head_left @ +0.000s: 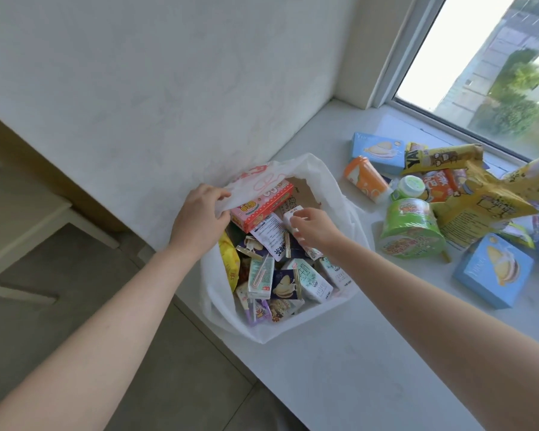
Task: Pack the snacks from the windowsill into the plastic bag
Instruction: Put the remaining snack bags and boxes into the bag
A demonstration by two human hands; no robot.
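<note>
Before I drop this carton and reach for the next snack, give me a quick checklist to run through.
1. Bag mouth held open: ok, the left hand grips the plastic bag rim.
2. Carton over the opening: ok, the right hand holds the white carton inside the mouth.
3. Room in the bag: cannot tell, it looks nearly full.
4. Bag footing: cannot tell, it sits close to the windowsill edge.
5. Next snacks within sight: ok, the green bowl and a blue box lie right of the bag.
</note>
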